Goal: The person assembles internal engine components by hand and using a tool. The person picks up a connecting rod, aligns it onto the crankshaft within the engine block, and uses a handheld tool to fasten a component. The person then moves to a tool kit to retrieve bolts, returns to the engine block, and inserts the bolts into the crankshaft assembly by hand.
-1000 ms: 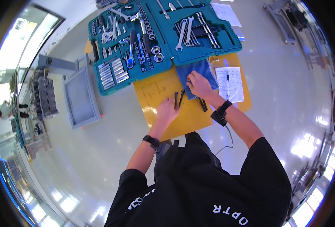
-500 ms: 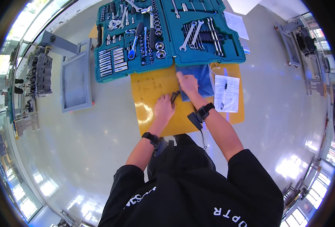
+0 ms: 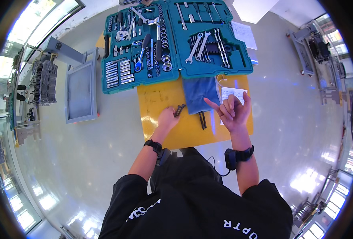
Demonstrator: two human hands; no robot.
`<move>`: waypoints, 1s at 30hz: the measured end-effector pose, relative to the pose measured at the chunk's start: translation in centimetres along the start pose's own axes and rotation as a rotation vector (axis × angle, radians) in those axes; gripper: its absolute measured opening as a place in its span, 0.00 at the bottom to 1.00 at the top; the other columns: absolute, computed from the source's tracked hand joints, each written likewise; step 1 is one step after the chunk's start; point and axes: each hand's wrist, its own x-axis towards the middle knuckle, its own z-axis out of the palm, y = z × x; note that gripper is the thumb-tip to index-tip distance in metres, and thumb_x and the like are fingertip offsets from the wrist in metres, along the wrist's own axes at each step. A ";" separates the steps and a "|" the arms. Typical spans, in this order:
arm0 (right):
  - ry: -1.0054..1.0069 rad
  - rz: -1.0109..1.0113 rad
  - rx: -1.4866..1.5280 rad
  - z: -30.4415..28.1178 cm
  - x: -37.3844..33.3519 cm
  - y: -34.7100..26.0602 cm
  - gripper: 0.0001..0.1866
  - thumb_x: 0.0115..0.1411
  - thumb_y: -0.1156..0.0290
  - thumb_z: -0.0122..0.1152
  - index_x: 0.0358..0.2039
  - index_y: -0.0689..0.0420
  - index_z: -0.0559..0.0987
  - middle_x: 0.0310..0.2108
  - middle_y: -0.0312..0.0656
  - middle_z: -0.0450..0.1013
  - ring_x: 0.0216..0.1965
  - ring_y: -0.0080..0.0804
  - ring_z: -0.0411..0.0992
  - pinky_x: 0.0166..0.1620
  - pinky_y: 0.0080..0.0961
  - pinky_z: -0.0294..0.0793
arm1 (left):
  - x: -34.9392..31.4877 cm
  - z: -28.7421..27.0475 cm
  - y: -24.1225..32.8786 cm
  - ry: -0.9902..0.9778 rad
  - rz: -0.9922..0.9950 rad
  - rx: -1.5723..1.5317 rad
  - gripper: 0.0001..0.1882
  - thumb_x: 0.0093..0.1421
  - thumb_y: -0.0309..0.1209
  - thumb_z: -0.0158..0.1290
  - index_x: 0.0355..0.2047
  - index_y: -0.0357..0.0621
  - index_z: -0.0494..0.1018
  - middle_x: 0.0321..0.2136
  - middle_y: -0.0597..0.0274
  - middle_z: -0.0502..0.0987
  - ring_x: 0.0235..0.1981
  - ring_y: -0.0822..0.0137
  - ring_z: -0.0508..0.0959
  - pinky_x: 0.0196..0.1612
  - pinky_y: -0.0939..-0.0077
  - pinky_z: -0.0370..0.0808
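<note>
My left hand (image 3: 167, 119) is closed around the lower ends of a pair of dark bolts (image 3: 179, 110), low over the yellow tabletop (image 3: 164, 92). Raised above the right side of the table, my right hand (image 3: 233, 114) holds nothing, with its index finger and thumb stretched apart and other fingers bent. Two more long dark bolts (image 3: 202, 120) lie side by side between the hands, just below the blue cloth (image 3: 198, 95). Partly hidden behind my right hand is a sheet of handwritten paper (image 3: 229, 92).
An open green tool case (image 3: 118, 88) with sockets, ratchets and wrenches (image 3: 203, 46) spans the table's far edge. More paper (image 3: 244, 36) lies right of the case. A grey wheeled stand (image 3: 81, 93) is on the floor at left, beside an engine block (image 3: 47, 81).
My right hand has lifted off the cloth and moved right and nearer, its fingers spreading. The two loose bolts now show on the table. My left hand keeps its bolts.
</note>
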 end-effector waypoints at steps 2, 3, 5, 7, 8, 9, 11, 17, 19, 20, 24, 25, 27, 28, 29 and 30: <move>-0.182 -0.082 -0.080 0.0 -1.7 -0.7 0.32 0.66 0.44 0.37 0.11 0.54 0.61 0.05 0.33 0.51 0.07 0.24 0.49 0.66 0.60 0.53 | 0.0 0.0 0.5 -0.032 0.012 -0.004 0.17 0.47 0.38 0.64 0.33 0.42 0.74 0.28 0.55 0.78 0.33 0.53 0.79 0.37 0.63 0.76; -0.146 -0.081 -0.040 -0.4 -2.2 -1.2 0.34 0.66 0.44 0.36 0.10 0.56 0.64 0.05 0.34 0.54 0.06 0.25 0.53 0.65 0.59 0.55 | -0.1 0.1 0.7 -0.065 0.014 -0.016 0.17 0.47 0.38 0.64 0.33 0.42 0.74 0.26 0.55 0.78 0.32 0.53 0.79 0.37 0.64 0.76; -0.737 -0.243 -0.238 4.4 -4.6 -2.2 0.36 0.66 0.43 0.37 0.11 0.58 0.67 0.05 0.34 0.57 0.06 0.27 0.56 0.63 0.60 0.57 | 0.3 1.2 -0.2 -0.055 0.027 -0.045 0.15 0.46 0.37 0.63 0.31 0.42 0.74 0.26 0.53 0.78 0.32 0.51 0.79 0.37 0.61 0.75; -1.107 -0.314 -0.066 11.1 -6.3 -2.9 0.31 0.68 0.54 0.46 0.11 0.61 0.70 0.09 0.39 0.61 0.08 0.28 0.57 0.42 0.61 0.77 | 0.6 1.5 -1.3 -0.073 0.043 -0.072 0.14 0.46 0.37 0.62 0.29 0.42 0.74 0.26 0.52 0.78 0.32 0.50 0.79 0.36 0.59 0.75; -1.168 -0.326 -0.018 11.9 -7.1 -3.1 0.30 0.68 0.56 0.46 0.12 0.63 0.70 0.09 0.41 0.61 0.08 0.28 0.57 0.38 0.60 0.79 | 1.3 1.5 -2.4 -0.053 0.027 -0.068 0.14 0.46 0.37 0.62 0.30 0.43 0.74 0.25 0.52 0.78 0.30 0.50 0.79 0.35 0.60 0.76; -1.107 -0.409 0.019 13.1 -8.7 -2.9 0.30 0.68 0.59 0.46 0.11 0.63 0.68 0.09 0.41 0.60 0.08 0.28 0.56 0.36 0.56 0.80 | 2.3 0.5 -3.0 -0.039 0.046 -0.033 0.14 0.47 0.37 0.62 0.30 0.42 0.74 0.24 0.52 0.78 0.29 0.50 0.80 0.34 0.60 0.76; -1.049 -0.515 0.151 15.9 -10.6 -1.7 0.29 0.68 0.63 0.45 0.09 0.63 0.66 0.09 0.40 0.57 0.07 0.26 0.55 0.31 0.49 0.81 | 1.8 1.8 -3.1 -0.022 0.041 0.000 0.15 0.46 0.37 0.62 0.31 0.41 0.75 0.23 0.52 0.78 0.28 0.52 0.80 0.34 0.62 0.76; -1.068 -0.455 0.106 15.0 -12.2 -3.9 0.28 0.67 0.67 0.42 0.08 0.62 0.64 0.10 0.40 0.55 0.08 0.27 0.56 0.28 0.41 0.76 | 1.8 0.7 -2.4 -0.055 0.025 -0.079 0.19 0.43 0.36 0.66 0.31 0.37 0.76 0.24 0.53 0.79 0.27 0.55 0.80 0.34 0.66 0.77; -1.119 -0.403 0.133 14.7 -12.6 -4.0 0.23 0.62 0.73 0.43 0.09 0.66 0.66 0.10 0.47 0.59 0.09 0.31 0.57 0.20 0.35 0.67 | 1.5 0.5 -2.1 -0.054 0.035 -0.045 0.19 0.43 0.36 0.67 0.31 0.36 0.76 0.23 0.53 0.79 0.27 0.56 0.80 0.34 0.67 0.77; -1.099 -0.442 0.167 14.8 -12.8 -3.8 0.22 0.60 0.74 0.42 0.08 0.65 0.65 0.10 0.47 0.58 0.09 0.31 0.57 0.19 0.32 0.61 | 1.4 0.5 -1.9 -0.042 0.051 -0.027 0.19 0.42 0.36 0.67 0.30 0.36 0.76 0.23 0.53 0.78 0.27 0.55 0.80 0.33 0.66 0.76; -1.078 -0.482 0.197 14.4 -13.5 -4.1 0.22 0.59 0.76 0.42 0.07 0.63 0.65 0.10 0.46 0.57 0.09 0.30 0.56 0.18 0.29 0.56 | 0.9 0.6 -1.1 -0.024 0.086 0.055 0.17 0.42 0.35 0.66 0.27 0.37 0.74 0.22 0.52 0.78 0.28 0.53 0.80 0.33 0.64 0.76; -1.082 -0.486 0.194 14.2 -13.9 -4.3 0.22 0.59 0.76 0.42 0.07 0.63 0.65 0.10 0.46 0.57 0.09 0.30 0.56 0.18 0.29 0.56 | 0.8 0.6 -1.1 -0.020 0.088 0.055 0.17 0.42 0.35 0.66 0.27 0.37 0.74 0.22 0.52 0.78 0.28 0.53 0.80 0.33 0.64 0.76; -1.115 -0.492 0.195 14.3 -14.1 -4.6 0.22 0.59 0.76 0.42 0.07 0.62 0.64 0.10 0.45 0.57 0.09 0.29 0.55 0.18 0.29 0.56 | 0.6 0.7 -1.1 0.006 0.102 0.114 0.16 0.42 0.33 0.65 0.27 0.38 0.73 0.23 0.50 0.78 0.29 0.50 0.79 0.34 0.61 0.76; -1.123 -0.508 0.189 14.0 -14.5 -4.8 0.22 0.59 0.76 0.42 0.07 0.62 0.64 0.10 0.45 0.57 0.09 0.29 0.55 0.18 0.28 0.55 | 0.4 0.8 -0.6 0.001 0.110 0.117 0.16 0.42 0.33 0.65 0.27 0.38 0.73 0.23 0.50 0.78 0.29 0.50 0.79 0.34 0.61 0.76; -1.079 -0.507 0.191 14.0 -15.1 -4.9 0.22 0.59 0.76 0.42 0.07 0.62 0.64 0.10 0.45 0.57 0.09 0.29 0.55 0.18 0.28 0.55 | 0.2 0.9 -0.1 0.020 0.131 0.134 0.16 0.43 0.32 0.64 0.30 0.38 0.72 0.25 0.49 0.78 0.30 0.48 0.79 0.34 0.59 0.75; -1.055 -0.505 0.191 14.0 -15.3 -4.9 0.22 0.59 0.76 0.42 0.07 0.62 0.64 0.10 0.45 0.57 0.09 0.29 0.55 0.18 0.28 0.55 | 0.0 1.0 0.3 0.039 0.152 0.151 0.17 0.44 0.30 0.63 0.33 0.39 0.70 0.27 0.48 0.78 0.31 0.46 0.79 0.35 0.58 0.75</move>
